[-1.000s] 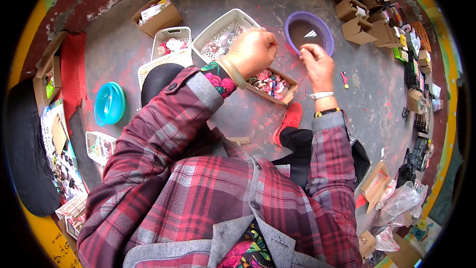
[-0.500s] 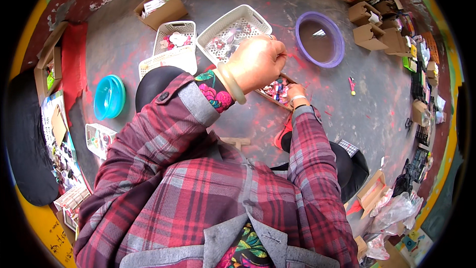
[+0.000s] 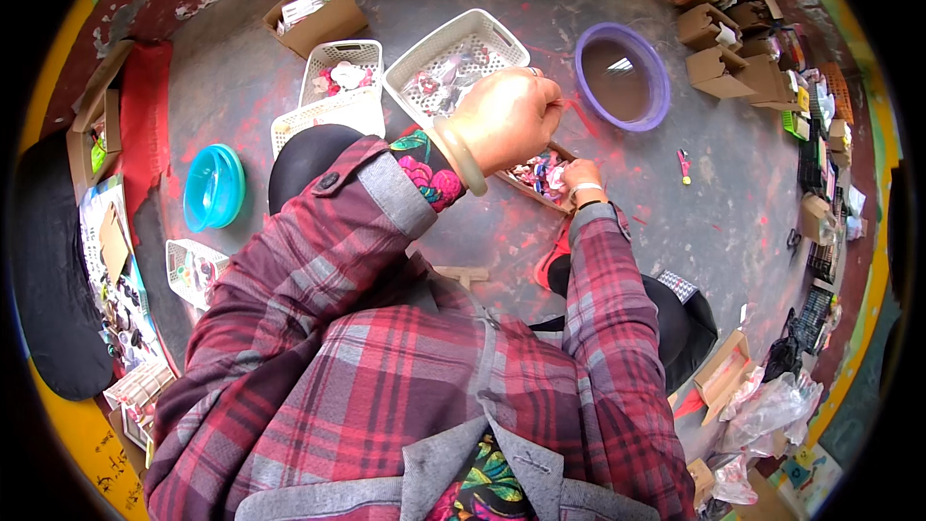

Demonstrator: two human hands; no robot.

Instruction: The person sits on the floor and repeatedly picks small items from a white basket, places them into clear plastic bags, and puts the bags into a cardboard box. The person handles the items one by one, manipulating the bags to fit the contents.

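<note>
The left hand [image 3: 509, 118] was curled, its hold hidden; the right hand [image 3: 583, 176] was at the box [image 3: 531, 195], grip impossible to tell

Maroon-and-grey plaid jacket [image 3: 395, 367]; pink-and-red trinkets [image 3: 540, 172]; purple tub [image 3: 664, 87]; turquoise basins [image 3: 214, 188]

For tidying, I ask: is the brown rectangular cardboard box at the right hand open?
Open: small colourful pieces show uncovered inside the box.
</note>
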